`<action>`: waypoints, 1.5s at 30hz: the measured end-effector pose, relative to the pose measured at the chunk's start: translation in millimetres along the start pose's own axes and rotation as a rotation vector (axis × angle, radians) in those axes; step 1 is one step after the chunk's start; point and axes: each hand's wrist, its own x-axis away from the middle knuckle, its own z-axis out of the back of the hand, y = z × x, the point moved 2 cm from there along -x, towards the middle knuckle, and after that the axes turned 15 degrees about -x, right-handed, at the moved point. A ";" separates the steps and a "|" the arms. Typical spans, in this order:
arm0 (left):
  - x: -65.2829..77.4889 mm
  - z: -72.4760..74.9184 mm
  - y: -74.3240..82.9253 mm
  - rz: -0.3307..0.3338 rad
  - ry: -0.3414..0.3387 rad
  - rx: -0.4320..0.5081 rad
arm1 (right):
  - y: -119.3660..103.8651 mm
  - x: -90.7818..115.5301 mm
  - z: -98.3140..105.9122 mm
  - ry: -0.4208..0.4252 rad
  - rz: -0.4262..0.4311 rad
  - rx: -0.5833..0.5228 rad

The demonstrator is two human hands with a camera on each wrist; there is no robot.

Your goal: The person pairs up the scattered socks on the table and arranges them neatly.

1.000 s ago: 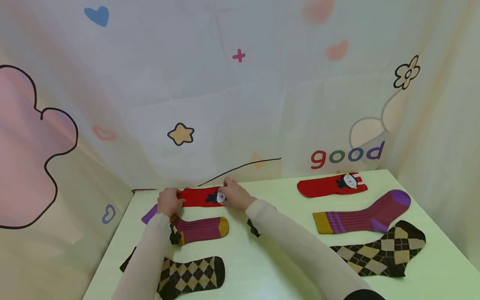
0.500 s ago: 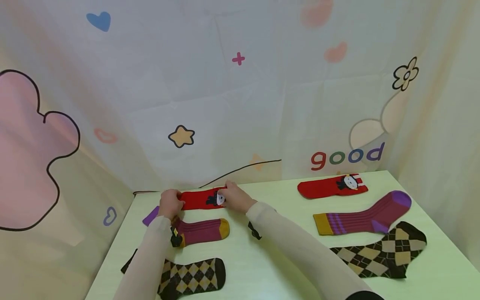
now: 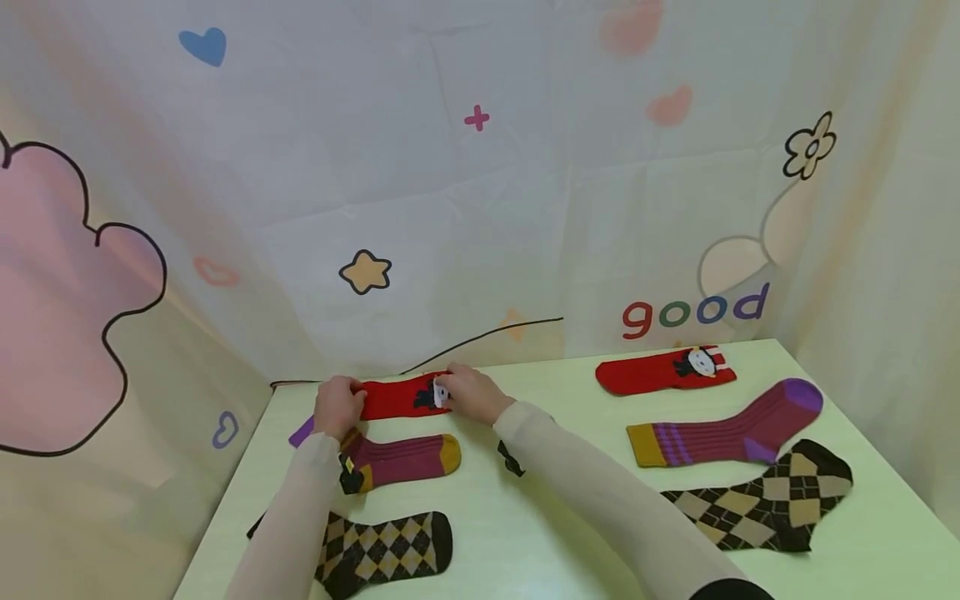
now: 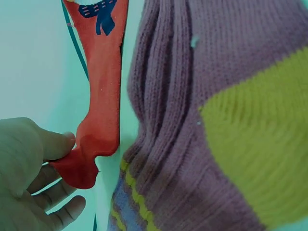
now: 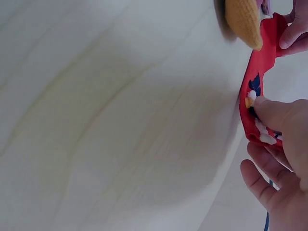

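Note:
A red sock with a printed cartoon figure lies stretched between both hands at the back left of the table. My left hand pinches its plain toe end between thumb and fingers, as the left wrist view shows. At the figure end, my right hand grips the cuff, its thumb on top over the print and fingers beneath. Just in front of this sock lies a maroon sock with mustard toe and heel, partly hidden by the left wrist.
A brown argyle sock lies at front left, partly under the left sleeve. On the right are another red sock, a maroon sock with purple toe and heel, and an argyle sock. A printed curtain hangs behind the table.
Both hands keep their hold on the red sock in nearly the same place. The head view has shifted slightly.

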 end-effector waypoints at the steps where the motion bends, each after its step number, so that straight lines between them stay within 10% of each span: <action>1: 0.4 0.8 0.1 0.002 0.000 0.000 | -0.3 0.2 0.5 0.000 0.001 -0.002; 45: 26.9 33.0 1.9 -0.134 0.159 0.068 | -2.5 32.3 52.3 0.114 0.184 -0.014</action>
